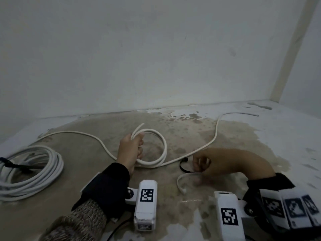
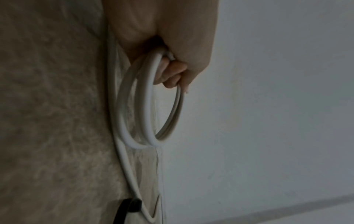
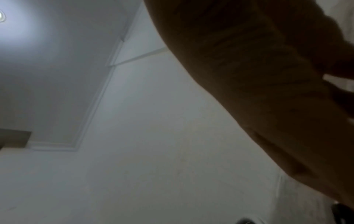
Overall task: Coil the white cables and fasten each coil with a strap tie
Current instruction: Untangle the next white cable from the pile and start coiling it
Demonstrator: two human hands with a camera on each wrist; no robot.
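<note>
My left hand (image 1: 132, 148) grips a small coil of white cable (image 1: 159, 148) that stands on the floor, with a free end poking up past the fingers. In the left wrist view the fingers (image 2: 172, 74) curl round the coil's (image 2: 147, 109) two loops. The cable's tail (image 1: 215, 136) runs off right across the floor. My right hand (image 1: 199, 166) hovers low with curled, blurred fingers over a black strap tie (image 1: 182, 166) and a short curved end of white cable (image 1: 179, 184). Whether it holds either is unclear. The right wrist view shows only the dark back of that hand (image 3: 268, 98).
A large finished coil (image 1: 34, 176) bound with a black strap tie (image 1: 12, 164) lies at the far left. Another run of white cable (image 1: 78, 132) arcs across the stained floor (image 1: 182, 129) behind my left hand. A white wall (image 1: 156, 58) rises close behind.
</note>
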